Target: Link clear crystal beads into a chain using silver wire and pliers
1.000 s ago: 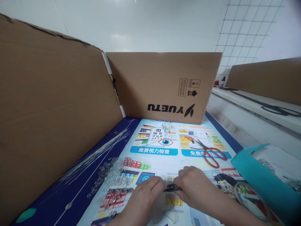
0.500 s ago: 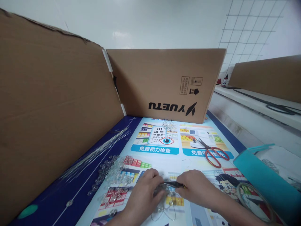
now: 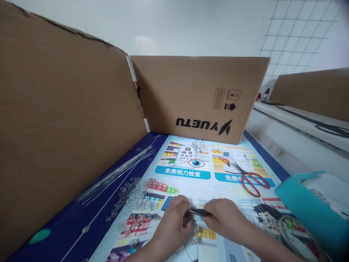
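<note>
My right hand (image 3: 225, 217) is closed around the handles of dark-jawed pliers (image 3: 200, 212), which point left. The tips of the pliers meet the fingers of my left hand (image 3: 174, 222). That hand is closed in a pinch on a piece of beaded wire (image 3: 195, 234), whose clear beads and thin wire hang below the fingers; its upper part is hidden by the hand. Loose clear beads (image 3: 140, 200) lie spread left of my left hand. Farther left is a bundle of thin straight wires (image 3: 117, 174).
Red-handled scissors (image 3: 252, 182) lie beyond my right hand. At right are a turquoise box (image 3: 313, 207) and a roll of clear tape (image 3: 283, 233). Cardboard panels (image 3: 196, 83) stand along the back and left. A small wire-and-bead cluster (image 3: 199, 145) sits by the back panel.
My left hand has turned slightly, and the wire loops below it have shifted and show less. The pliers stay at its fingers. The whole view has moved a little.
</note>
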Motion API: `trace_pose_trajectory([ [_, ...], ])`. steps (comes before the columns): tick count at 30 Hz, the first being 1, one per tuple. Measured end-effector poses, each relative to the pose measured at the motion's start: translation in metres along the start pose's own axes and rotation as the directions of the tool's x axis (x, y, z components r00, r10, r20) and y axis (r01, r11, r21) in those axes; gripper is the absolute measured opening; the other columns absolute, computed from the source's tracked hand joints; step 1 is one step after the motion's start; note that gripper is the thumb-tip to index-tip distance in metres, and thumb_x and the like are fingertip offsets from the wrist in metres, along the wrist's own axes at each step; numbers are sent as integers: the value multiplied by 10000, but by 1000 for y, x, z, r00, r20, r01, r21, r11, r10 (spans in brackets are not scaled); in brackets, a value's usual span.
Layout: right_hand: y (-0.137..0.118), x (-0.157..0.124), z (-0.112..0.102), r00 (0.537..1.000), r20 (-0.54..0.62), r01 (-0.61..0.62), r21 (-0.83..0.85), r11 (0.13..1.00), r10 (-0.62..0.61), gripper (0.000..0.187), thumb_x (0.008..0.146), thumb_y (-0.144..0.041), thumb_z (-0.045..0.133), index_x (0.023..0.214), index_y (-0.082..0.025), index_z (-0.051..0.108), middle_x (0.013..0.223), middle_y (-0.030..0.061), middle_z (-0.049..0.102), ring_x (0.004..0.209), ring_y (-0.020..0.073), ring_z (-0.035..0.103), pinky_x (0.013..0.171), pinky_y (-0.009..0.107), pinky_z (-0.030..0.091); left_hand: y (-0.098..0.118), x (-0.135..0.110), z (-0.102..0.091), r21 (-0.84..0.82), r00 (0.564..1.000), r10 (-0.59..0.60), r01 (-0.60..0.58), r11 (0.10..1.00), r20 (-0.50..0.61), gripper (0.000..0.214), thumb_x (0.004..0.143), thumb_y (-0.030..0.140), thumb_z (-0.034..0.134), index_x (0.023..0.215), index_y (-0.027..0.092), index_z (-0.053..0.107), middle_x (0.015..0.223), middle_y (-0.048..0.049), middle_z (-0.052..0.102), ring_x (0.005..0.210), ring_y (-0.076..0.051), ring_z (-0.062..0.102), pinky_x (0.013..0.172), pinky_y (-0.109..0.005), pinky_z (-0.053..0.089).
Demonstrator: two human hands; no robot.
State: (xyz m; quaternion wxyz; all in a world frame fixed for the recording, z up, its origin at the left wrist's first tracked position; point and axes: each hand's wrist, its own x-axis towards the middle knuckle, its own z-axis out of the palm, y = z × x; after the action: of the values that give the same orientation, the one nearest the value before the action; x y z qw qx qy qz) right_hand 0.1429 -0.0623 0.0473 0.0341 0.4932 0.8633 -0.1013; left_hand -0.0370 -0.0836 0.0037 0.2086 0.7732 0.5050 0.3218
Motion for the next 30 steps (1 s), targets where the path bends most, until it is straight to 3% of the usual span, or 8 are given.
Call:
trace_pose_trajectory([
  [5, -6, 3, 3, 1000, -9, 13, -4, 1000, -13, 144, 745, -240, 468, 678, -199, 589, 690, -4, 646, 625, 148, 573, 493, 255, 180, -4, -2, 2, -74, 1000, -13, 12, 997, -19, 221, 582, -29, 448, 660, 174, 486, 901, -50, 523, 913, -190, 524, 805, -292, 433],
  [17, -6, 6, 9, 999, -43, 8, -23, 1000, -9, 160, 722, -243, 449, 668, -207, 596, 679, 10, 654, 597, 152, 566, 489, 272, 139, -8, -6, 2, -69, 999, -44, 44, 997, -1, 256, 605, -14, 461, 763, 169, 546, 1076, -104, 516, 1071, -240, 503, 916, -356, 418],
  [30, -5, 7, 17, 996, -85, 13, 56, 998, -8, 127, 718, -241, 465, 676, -197, 576, 698, 16, 648, 614, 145, 554, 503, 261, 159, -12, -3, -2, -165, 994, -110, 110, 980, 7, 225, 617, -7, 480, 739, 167, 553, 1093, -109, 528, 1077, -249, 508, 885, -359, 431],
])
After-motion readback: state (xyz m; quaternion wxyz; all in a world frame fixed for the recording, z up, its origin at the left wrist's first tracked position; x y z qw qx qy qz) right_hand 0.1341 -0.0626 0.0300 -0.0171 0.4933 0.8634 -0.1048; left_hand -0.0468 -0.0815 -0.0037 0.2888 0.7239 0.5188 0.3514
